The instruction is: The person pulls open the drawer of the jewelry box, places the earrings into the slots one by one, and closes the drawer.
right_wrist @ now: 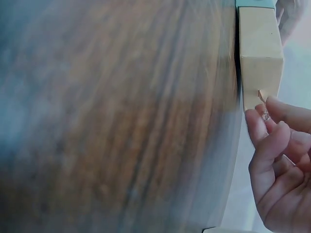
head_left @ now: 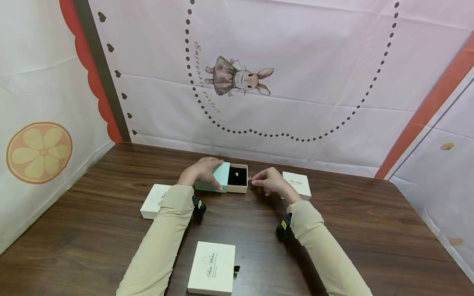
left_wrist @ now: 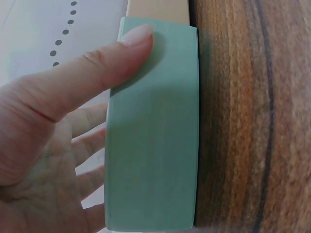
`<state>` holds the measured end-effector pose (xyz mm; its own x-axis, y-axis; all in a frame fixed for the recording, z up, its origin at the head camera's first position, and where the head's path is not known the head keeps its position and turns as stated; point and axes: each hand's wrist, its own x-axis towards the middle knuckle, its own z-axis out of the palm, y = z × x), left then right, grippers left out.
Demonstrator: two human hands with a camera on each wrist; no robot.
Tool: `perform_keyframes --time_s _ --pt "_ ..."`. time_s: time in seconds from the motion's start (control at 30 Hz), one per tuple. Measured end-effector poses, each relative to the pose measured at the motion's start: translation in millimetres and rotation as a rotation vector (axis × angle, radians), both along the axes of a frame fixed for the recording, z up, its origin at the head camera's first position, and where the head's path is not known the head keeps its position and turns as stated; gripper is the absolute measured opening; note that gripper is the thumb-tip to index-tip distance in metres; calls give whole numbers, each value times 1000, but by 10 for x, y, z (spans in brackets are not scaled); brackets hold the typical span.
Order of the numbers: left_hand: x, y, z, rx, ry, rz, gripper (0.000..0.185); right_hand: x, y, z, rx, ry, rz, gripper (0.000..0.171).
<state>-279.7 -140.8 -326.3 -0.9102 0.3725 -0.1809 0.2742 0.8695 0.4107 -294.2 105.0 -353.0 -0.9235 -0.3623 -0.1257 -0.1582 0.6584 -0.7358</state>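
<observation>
Item: mint sleeve box [head_left: 213, 176], centre of frame on wood table [head_left: 111, 230], w/ beige drawer [head_left: 238, 178] slid partway out to the right; small pale item sat on its black insert, too small to ID.
L hand [head_left: 201, 170]: wrapped over sleeve, thumb pressed flat on its side.
R hand [head_left: 269, 181]: thumb & forefinger pinched on drawer's pull tab [right_wrist: 261, 95]; other fingers curled.
Also: three cream boxes, left, right, lower centre.
Risk (judged): sharp tug could yank drawer fully out & spill contents; tab could tear.
</observation>
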Motion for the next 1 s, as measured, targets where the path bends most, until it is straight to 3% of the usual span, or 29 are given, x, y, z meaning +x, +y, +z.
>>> perform_keyframes --time_s 0.33,0.57,1.0 --pt "-5 -8 -8 4 -3 2 93 -4 14 12 -70 77 -81 18" --pt "-10 -1 -13 5 -6 5 93 -19 -1 23 -103 48 -129 21" --pt "-1 0 -4 -7 -4 4 93 6 -150 63 -167 95 -98 21"
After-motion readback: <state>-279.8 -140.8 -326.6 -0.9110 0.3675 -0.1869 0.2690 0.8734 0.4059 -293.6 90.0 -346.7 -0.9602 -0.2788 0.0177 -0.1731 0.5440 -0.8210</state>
